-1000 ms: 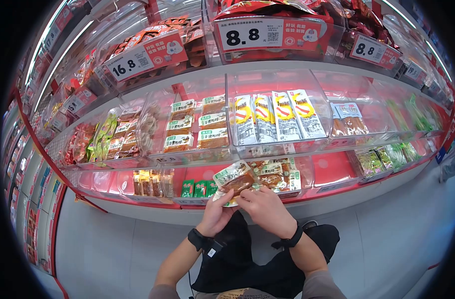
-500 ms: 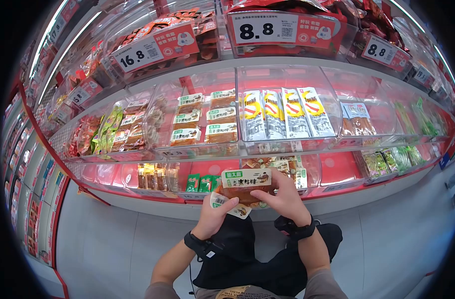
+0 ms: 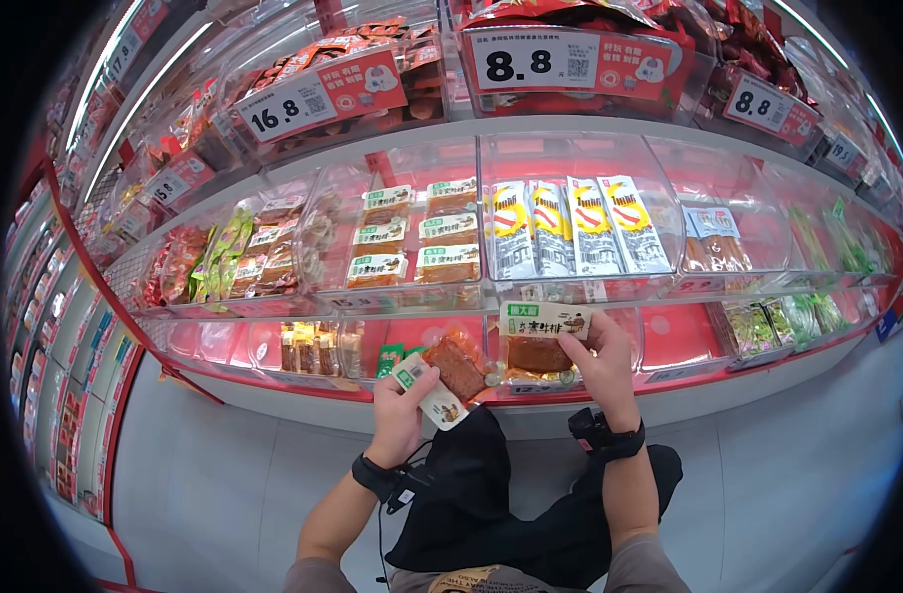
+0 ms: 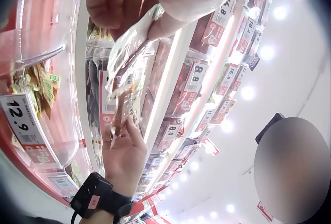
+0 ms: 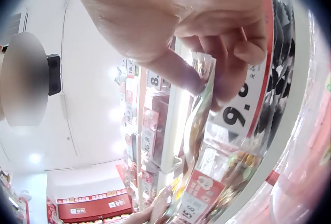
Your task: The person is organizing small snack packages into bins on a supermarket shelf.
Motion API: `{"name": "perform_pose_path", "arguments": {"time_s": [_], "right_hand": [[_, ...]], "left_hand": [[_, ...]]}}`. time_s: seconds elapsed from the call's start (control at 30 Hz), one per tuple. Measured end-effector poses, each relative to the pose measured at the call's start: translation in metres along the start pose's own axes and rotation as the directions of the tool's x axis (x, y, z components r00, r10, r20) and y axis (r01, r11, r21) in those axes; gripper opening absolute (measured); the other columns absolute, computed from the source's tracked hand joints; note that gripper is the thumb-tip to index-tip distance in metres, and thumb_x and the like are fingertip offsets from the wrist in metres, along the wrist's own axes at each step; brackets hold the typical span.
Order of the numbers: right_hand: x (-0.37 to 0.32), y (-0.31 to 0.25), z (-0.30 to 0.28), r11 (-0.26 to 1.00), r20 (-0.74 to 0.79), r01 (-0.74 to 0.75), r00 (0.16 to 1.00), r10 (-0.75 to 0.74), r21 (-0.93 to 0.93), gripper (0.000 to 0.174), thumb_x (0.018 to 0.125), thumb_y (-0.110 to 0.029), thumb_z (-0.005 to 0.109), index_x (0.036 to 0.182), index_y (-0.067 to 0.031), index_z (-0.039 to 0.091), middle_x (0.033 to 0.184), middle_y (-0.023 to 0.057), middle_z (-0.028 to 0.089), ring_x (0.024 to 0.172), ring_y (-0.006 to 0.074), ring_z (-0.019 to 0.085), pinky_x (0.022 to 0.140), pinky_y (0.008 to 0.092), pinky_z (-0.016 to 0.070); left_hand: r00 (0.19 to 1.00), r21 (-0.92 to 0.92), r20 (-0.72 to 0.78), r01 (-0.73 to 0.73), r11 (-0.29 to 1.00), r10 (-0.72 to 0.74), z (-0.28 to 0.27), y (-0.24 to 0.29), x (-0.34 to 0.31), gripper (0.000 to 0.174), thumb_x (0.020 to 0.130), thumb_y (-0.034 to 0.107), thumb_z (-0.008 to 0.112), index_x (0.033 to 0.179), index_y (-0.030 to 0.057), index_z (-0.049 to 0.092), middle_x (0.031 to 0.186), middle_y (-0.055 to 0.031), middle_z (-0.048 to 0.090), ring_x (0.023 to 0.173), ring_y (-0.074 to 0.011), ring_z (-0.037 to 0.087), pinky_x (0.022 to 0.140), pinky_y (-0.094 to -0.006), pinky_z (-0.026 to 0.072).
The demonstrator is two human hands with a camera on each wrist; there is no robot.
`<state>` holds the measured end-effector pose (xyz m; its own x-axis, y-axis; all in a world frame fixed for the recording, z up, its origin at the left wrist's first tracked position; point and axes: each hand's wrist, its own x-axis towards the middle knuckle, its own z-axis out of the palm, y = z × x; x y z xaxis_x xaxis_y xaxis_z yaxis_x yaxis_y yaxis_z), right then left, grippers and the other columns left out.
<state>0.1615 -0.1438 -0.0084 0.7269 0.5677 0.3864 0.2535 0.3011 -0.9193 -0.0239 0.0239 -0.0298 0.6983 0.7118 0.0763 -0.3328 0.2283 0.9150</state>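
My left hand (image 3: 398, 419) pinches the labelled end of a clear packet with a brown, meat-like slab (image 3: 458, 372), thumb on top. This packet lies tilted, its slab end pointing up and right. In my right hand (image 3: 612, 364) is a second packet (image 3: 536, 353), with a white and green label along its top and a brown slab below. Its label faces the head camera, with the thumb across its right side. The two packets are side by side in front of the lower shelf. The right wrist view shows the right packet (image 5: 196, 113) edge-on between thumb and fingers.
Matching packets (image 3: 379, 234) stand in a clear bin (image 3: 313, 287) on the middle shelf, beside white and yellow packets (image 3: 595, 227). Green packets (image 3: 390, 358) sit in the lower bin behind the left hand. Price signs (image 3: 535, 61) hang above. A red-edged shelf (image 3: 86, 435) stands left.
The hands were close together with the packets overlapping. Now they are apart: the right has moved rightward with its packet, the left slightly left with the other, and both packets show separately.
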Motion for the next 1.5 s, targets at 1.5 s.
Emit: {"name": "perform_pose_path", "arguments": {"time_s": [1.5], "right_hand": [[-0.022, 0.009, 0.046, 0.997, 0.412, -0.071, 0.909, 0.064, 0.002, 0.018, 0.081, -0.013, 0.067, 0.095, -0.0019, 0.068, 0.076, 0.0048, 0.068, 0.067, 0.0056, 0.058, 0.06, 0.0239, 0.0463]], "left_hand": [[0.945, 0.4, 0.326, -0.153, 0.904, 0.016, 0.009, 0.0, -0.006, 0.017, 0.082, 0.006, 0.067, 0.098, 0.0004, 0.067, 0.087, -0.0023, 0.064, 0.08, -0.0079, 0.059, 0.069, -0.0215, 0.0464]]}}
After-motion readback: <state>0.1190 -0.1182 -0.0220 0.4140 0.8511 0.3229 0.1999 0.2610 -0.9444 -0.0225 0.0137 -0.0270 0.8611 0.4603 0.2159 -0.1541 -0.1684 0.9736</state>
